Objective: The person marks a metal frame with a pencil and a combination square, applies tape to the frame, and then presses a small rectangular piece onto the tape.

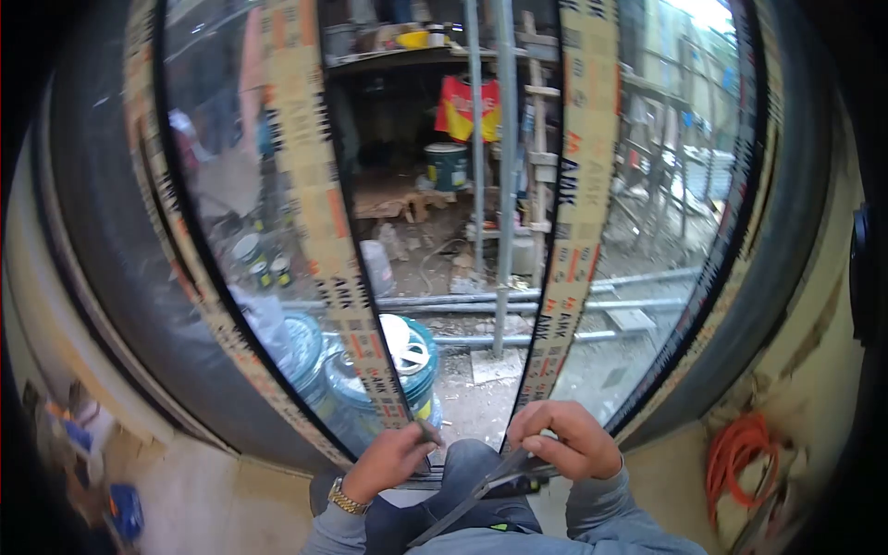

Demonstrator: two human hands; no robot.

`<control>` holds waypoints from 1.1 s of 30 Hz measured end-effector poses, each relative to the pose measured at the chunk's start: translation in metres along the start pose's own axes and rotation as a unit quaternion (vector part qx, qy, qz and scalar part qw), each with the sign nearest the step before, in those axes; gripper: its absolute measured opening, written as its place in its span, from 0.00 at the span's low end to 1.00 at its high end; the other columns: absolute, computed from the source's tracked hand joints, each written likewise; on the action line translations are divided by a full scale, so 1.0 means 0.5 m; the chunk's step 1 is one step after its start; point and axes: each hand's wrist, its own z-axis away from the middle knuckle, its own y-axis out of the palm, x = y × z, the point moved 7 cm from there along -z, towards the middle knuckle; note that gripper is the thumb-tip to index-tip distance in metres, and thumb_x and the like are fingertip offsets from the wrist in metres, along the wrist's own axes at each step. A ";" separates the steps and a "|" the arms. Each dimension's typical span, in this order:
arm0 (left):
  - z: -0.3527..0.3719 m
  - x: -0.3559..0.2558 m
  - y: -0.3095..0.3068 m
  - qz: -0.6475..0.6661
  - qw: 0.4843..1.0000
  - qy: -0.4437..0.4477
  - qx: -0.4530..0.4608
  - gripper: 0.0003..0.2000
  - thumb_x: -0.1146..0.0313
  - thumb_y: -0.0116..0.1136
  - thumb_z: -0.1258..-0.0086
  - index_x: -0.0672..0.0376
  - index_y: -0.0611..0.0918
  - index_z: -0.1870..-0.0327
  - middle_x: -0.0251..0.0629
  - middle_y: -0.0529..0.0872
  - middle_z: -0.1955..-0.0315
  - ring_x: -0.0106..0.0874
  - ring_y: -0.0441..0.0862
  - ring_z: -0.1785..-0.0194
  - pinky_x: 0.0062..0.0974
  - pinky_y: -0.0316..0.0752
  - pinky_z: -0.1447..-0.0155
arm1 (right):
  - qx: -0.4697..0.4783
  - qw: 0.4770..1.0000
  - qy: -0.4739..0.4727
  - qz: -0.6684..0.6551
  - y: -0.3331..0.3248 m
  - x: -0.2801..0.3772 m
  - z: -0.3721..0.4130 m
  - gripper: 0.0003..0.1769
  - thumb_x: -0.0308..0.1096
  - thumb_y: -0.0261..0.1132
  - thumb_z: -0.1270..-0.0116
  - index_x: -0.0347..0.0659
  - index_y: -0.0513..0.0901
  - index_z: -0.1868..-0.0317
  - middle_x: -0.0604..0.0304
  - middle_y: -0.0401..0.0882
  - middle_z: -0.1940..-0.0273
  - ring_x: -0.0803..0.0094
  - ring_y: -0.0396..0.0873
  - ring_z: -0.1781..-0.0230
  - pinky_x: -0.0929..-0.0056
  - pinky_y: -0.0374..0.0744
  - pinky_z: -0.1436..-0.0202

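My left hand (396, 457), a gold watch (347, 497) on its wrist, is closed in a pinch by the lower end of the left tape-covered frame upright (319, 176). A small dark piece shows at its fingertips, too small to name. My right hand (571, 440) is closed beside the foot of the right tape-covered upright (573, 213). From its fingers a thin grey strip (462, 506) runs down to the lower left across my lap. Between the two uprights the opening looks straight out.
Glass panes (647, 222) flank the opening. Outside stand lidded buckets (421, 356), metal pipes (506, 166) and a dark green drum (447, 166). Indoors, an orange hose (740, 453) lies coiled at right, and a blue object (126, 511) sits on the floor (222, 504) at left.
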 end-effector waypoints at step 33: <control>-0.066 -0.097 -0.172 -0.044 0.887 0.128 -0.442 0.08 0.71 0.42 0.14 0.65 0.74 0.51 0.68 0.78 0.30 0.47 0.81 0.34 0.39 0.71 0.30 | -0.386 0.922 0.018 0.029 -0.121 -0.150 0.004 0.18 0.41 0.50 0.10 0.32 0.75 0.48 0.39 0.72 0.25 0.50 0.74 0.25 0.49 0.73 0.22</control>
